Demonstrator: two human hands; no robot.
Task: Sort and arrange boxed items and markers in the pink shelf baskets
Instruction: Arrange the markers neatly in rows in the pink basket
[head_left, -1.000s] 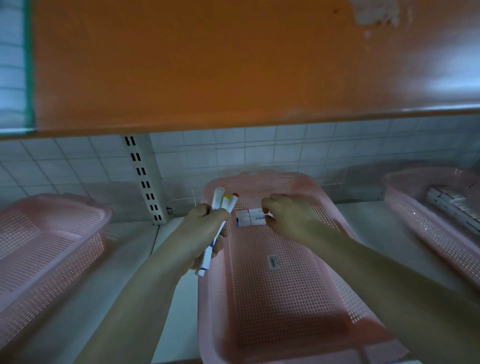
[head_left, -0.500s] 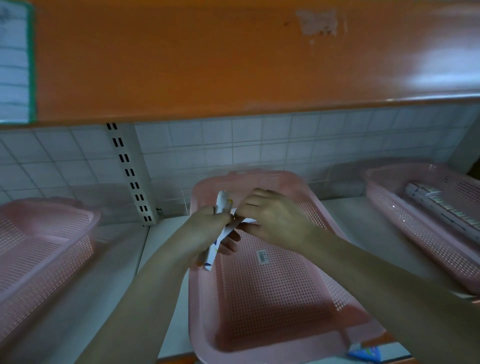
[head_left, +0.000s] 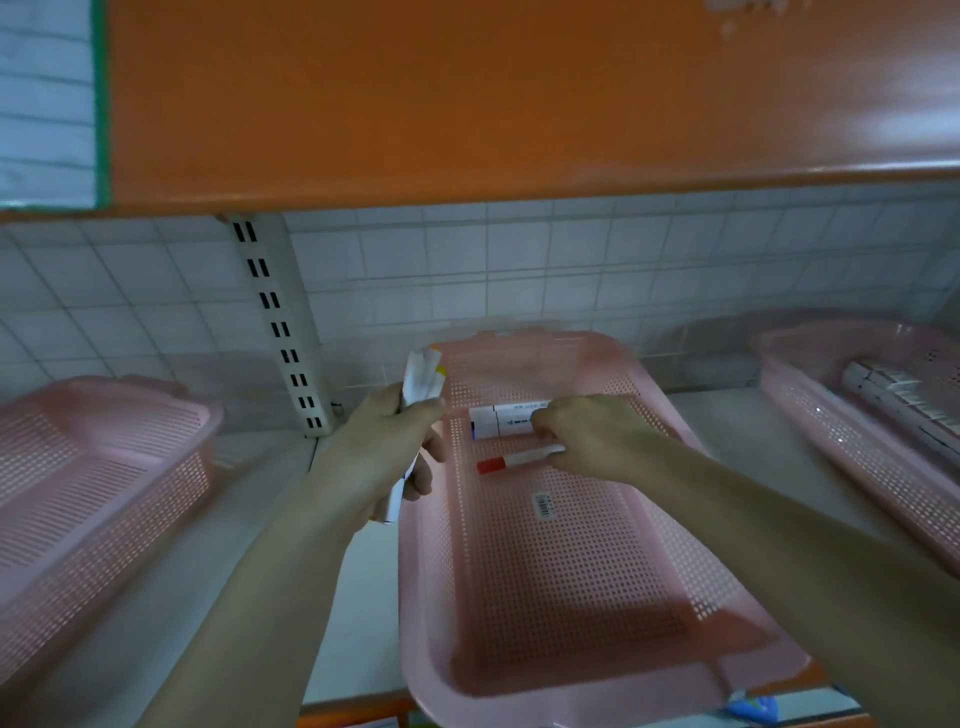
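A pink mesh basket (head_left: 571, 597) stands in the middle of the shelf. Two white boxes (head_left: 498, 420) lie side by side near its far end. My left hand (head_left: 384, 447) grips a bundle of white markers (head_left: 422, 375) upright, just left of the basket's rim. My right hand (head_left: 597, 436) is inside the basket and pinches a white marker with a red cap (head_left: 511, 460). That marker lies almost flat just in front of the boxes, cap pointing left.
A second pink basket (head_left: 93, 467) stands at the left and a third (head_left: 852, 415) at the right holds a row of white boxes (head_left: 904, 397). An orange shelf (head_left: 519, 104) hangs low overhead. A slotted upright (head_left: 280, 332) runs down the tiled wall.
My right hand has taken the red-capped marker out of the left hand's bundle and moved it right and down into the basket, in front of the boxes. The left hand has barely moved.
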